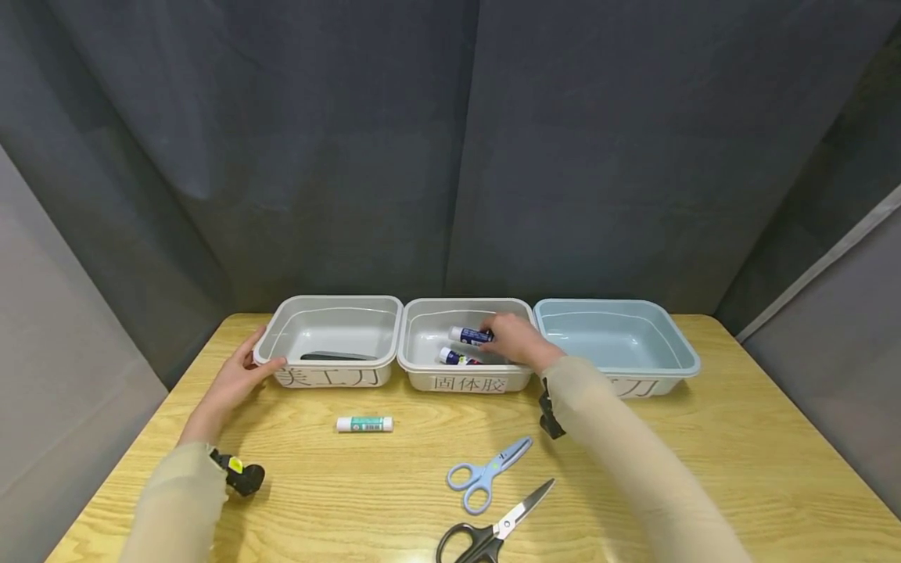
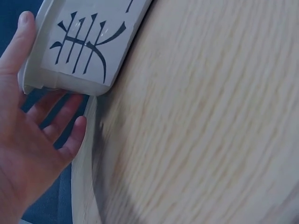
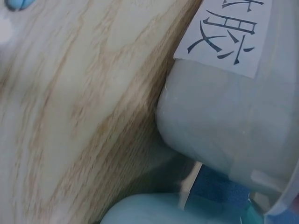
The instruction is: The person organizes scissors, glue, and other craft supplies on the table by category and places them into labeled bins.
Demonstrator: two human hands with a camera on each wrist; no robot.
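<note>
Upper glue stick [image 1: 470,336] was pinched by R hand [image 1: 515,338] in mid. bin [image 1: 420,381]. L bin [image 1: 345,364] was touched at corner by L hand [image 1: 235,378], spread wide.

Access about the middle bin [image 1: 426,336]: its left end lies open from above; two glue sticks [image 1: 459,357] occupy its centre, the right hand [image 1: 517,340] its right end. The left bin [image 1: 338,332] and blue bin [image 1: 605,336] flank it closely; the curtain [image 1: 563,156] bounds its rear. Before it, a bare lane of tabletop [image 1: 408,485] runs between a loose glue stick [image 1: 364,424], front-left, and light-blue scissors [image 1: 488,471], with black scissors [image 1: 498,532] farther out; the right sleeve [image 1: 633,438] bars its front-right.
</note>
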